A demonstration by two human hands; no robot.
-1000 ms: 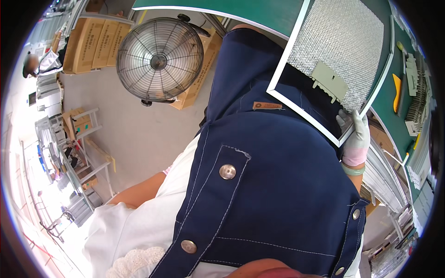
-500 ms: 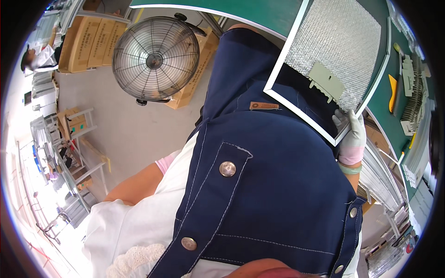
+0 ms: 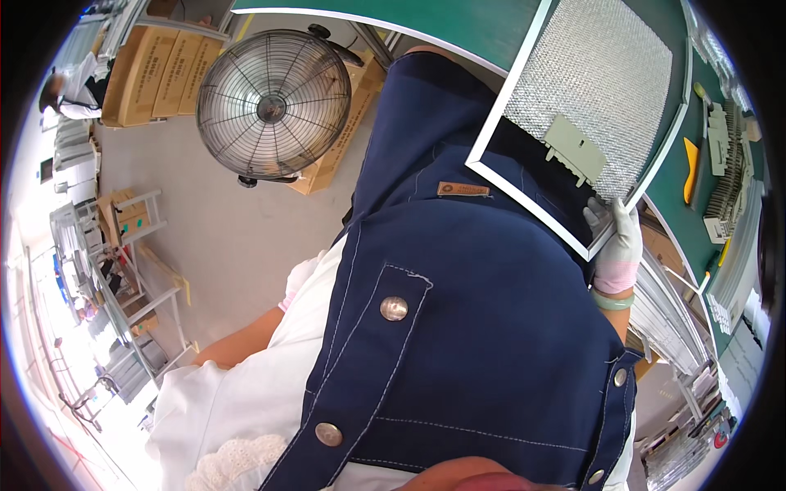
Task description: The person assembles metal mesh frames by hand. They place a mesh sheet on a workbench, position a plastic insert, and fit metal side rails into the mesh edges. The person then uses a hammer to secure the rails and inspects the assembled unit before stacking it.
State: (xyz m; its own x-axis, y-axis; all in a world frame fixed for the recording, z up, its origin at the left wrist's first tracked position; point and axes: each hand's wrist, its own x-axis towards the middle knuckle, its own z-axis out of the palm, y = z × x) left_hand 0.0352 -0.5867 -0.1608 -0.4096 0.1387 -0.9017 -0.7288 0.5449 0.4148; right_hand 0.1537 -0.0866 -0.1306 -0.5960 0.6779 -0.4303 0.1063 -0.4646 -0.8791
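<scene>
My right hand (image 3: 620,241), in a white glove with a pink cuff, grips the near right corner of a white-edged rectangular frame (image 3: 532,203). Its thumb lies over the rim while fingertips show inside the corner. The frame rests partly on the green bench and juts out over my lap. A silver textured mesh sheet (image 3: 594,86) fills its far part. Near that sheet's lower edge sits a grey-green toothed plastic piece (image 3: 575,150). My left hand (image 3: 303,277), also gloved, hangs low at my left side, mostly behind my apron and white sleeve; its fingers are hidden.
A round black fan (image 3: 273,109) stands on the floor at the left, by cardboard boxes (image 3: 155,74). On the green bench (image 3: 434,24) at right lie a yellow tool (image 3: 691,168) and several grey-green plastic parts (image 3: 718,139). Another person (image 3: 74,90) is at far left.
My left hand has come slightly further into view beside the apron. My right hand keeps its hold on the frame corner, and the plastic piece stays on the frame.
</scene>
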